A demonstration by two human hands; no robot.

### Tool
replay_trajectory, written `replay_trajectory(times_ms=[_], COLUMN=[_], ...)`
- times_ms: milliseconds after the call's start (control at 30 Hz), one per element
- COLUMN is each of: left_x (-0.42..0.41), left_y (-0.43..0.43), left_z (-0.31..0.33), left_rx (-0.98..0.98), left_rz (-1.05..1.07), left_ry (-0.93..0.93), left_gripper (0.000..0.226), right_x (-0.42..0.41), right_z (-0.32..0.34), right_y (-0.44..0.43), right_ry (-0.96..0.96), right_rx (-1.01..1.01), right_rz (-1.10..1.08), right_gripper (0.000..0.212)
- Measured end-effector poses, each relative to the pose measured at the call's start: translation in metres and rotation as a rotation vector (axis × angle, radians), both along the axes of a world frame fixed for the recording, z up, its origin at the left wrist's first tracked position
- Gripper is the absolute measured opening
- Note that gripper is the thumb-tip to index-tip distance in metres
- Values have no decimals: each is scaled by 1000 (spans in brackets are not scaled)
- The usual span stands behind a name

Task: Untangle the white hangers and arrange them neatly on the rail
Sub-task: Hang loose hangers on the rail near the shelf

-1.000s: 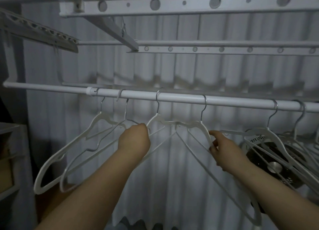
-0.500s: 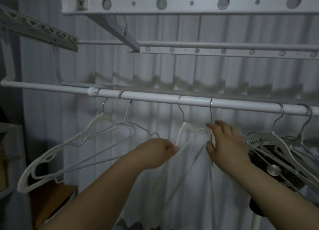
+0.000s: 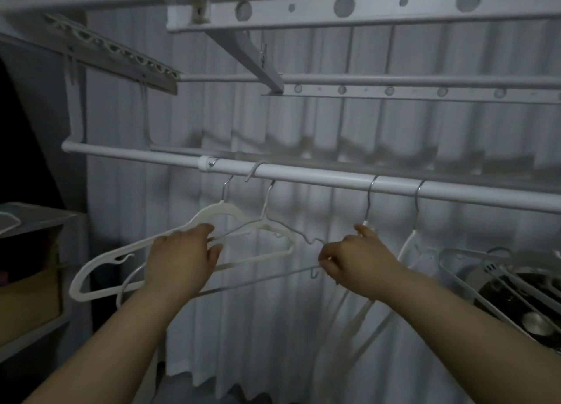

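A white rail (image 3: 318,179) crosses the view with several white hangers hooked on it. At the left, a thick plastic hanger (image 3: 100,258) and a thin wire hanger (image 3: 267,277) hang tilted and crossed over each other. My left hand (image 3: 182,261) has its fingers on the plastic hanger's upper arm and the wire beside it. My right hand (image 3: 355,261) pinches the right end of the wire hanger's bottom bar. Two more hangers (image 3: 409,245) hang edge-on right behind my right hand. A cluster of hangers (image 3: 473,258) lies at the far right.
Upper drying-rack bars (image 3: 364,9) run overhead. A grey shelf with a cardboard box (image 3: 30,297) stands at the left. A round fan (image 3: 522,306) sits behind the right hangers. Corrugated wall panels fill the background.
Both hands left the two middle hangers, which now hang edge-on, and moved left to the tilted plastic and wire hangers. The view shifted left too.
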State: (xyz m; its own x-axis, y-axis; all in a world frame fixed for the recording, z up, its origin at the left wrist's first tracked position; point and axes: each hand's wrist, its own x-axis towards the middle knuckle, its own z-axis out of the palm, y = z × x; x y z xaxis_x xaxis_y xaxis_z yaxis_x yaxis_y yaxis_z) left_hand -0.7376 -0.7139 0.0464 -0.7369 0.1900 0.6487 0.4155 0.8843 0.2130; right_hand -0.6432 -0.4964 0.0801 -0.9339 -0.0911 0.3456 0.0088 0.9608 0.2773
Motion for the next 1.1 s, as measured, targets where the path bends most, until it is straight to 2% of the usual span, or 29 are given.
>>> replay_trajectory(times_ms=[200, 300, 367, 433, 633, 800, 867, 1000, 1100], left_x=[-9, -12, -10, -7, 0, 5, 7, 16, 24], left_y=[-2, 6, 14, 24, 61, 92, 102, 113, 105], left_z=[-14, -18, -18, -16, 0, 13, 15, 9, -6], left_rx=[-18, -17, -34, -34, 14, 41, 24, -28, 43], left_rz=[22, -25, -24, -28, -74, -78, -62, -25, -29], left_ry=[-55, -49, -26, -21, -23, -37, -64, -121, -254], left_gripper=[28, 29, 30, 31, 33, 33, 34, 34, 33], right_x=[11, 17, 24, 29, 33, 40, 52, 60, 66], right_z=[-16, -18, -17, -18, -27, -25, -15, -15, -12], right_y=[23, 28, 29, 37, 67, 81, 74, 85, 86], right_ry=[114, 264, 245, 178, 237, 204, 159, 97, 115], right_rx=[23, 29, -41, -161, -122, 128, 87, -15, -41], right_rz=[-77, -137, -207, -177, -78, -125, -141, 9, 43], right_gripper=[31, 56, 64, 65, 65, 73, 70, 60, 54])
